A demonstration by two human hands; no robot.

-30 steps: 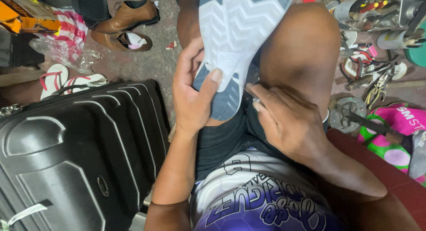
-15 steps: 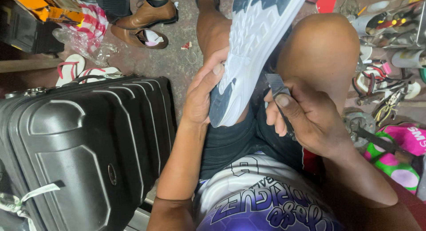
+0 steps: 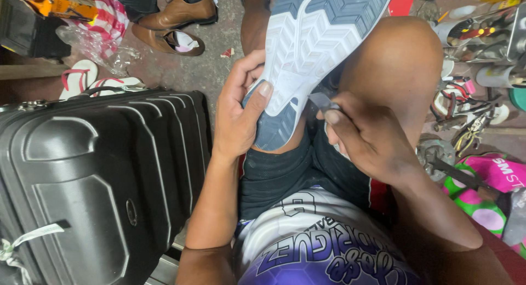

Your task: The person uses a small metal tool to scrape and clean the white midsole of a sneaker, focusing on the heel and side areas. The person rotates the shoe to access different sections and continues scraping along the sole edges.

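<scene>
Head view: a sports shoe lies sole-up across the person's lap, its heel end under a small blade.
The left hand clamps the heel, thumb pressed on the sole; the right hand pinches the blade at the sole's edge. Best to keep the heel braced against the thigh and make short strokes away from the thumb.

My left hand reaches up toward twelve o'clock, fingers curled and thumb pressed flat, pointing to two o'clock. My right hand sits at its three o'clock, knuckles up, thumb and forefinger pinched together, aimed at ten o'clock. Both forearms run down to six o'clock.
</scene>
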